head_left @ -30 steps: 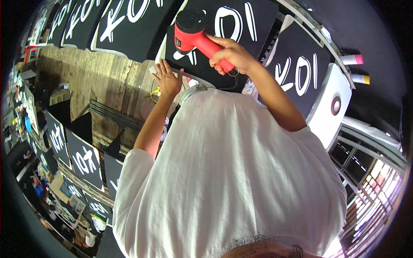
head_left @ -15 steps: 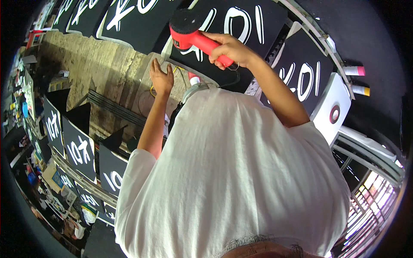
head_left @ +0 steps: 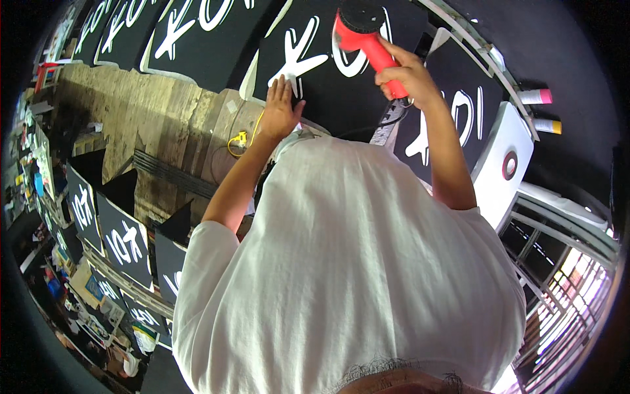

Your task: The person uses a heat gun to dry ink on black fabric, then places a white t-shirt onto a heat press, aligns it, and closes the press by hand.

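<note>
My right hand [head_left: 408, 77] is wrapped around the handle of a red heat gun [head_left: 375, 54] with a round black end. The tool is over a black cloth panel [head_left: 328, 95] that carries large white lettering. A dark cord trails from the handle's lower end. My left hand [head_left: 282, 111] lies flat with fingers stretched at the panel's near left edge, by the foot of a white letter. It holds nothing.
More black panels [head_left: 197, 52] with white print lie at the upper left, and another [head_left: 453, 125] is on the right. A white board [head_left: 508, 157] with a dark ring stands at right. A yellow cord [head_left: 237, 139] hangs near my left forearm. Printed panels [head_left: 125, 240] fill the lower left.
My right hand has carried the heat gun rightward across the panel. My left hand has moved right and forward from the wooden surface's side onto the panel's edge.
</note>
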Demonstrator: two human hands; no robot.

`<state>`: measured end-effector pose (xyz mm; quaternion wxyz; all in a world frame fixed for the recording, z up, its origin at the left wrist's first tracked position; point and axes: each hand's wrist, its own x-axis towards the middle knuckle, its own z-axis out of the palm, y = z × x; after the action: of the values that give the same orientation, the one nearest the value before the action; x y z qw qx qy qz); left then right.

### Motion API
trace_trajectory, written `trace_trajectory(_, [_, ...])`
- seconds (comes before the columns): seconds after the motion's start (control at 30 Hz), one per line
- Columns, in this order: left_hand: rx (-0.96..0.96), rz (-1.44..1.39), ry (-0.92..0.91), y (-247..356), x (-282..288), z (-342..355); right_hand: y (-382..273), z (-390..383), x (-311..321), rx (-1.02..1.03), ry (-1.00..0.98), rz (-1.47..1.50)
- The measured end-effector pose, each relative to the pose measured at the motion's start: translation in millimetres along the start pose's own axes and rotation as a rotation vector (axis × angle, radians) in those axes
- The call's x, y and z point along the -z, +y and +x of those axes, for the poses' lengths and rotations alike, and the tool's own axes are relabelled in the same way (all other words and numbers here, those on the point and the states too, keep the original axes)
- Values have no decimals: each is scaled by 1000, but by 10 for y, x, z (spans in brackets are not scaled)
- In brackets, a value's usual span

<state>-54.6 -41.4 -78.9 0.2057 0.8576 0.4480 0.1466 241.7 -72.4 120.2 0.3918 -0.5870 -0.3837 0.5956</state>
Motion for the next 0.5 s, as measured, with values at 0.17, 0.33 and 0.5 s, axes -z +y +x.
trace_trajectory(0.17, [-7,221,-29,165,-239,117,19,-140,623,-66,242,144])
trace_trajectory(0.33, [20,292,-89,181,-249,154,132,-276,767,2,317,113])
trace_trajectory(0.5, [-71,316,-43,298,-183,276,115,-195,757,29,332,256])
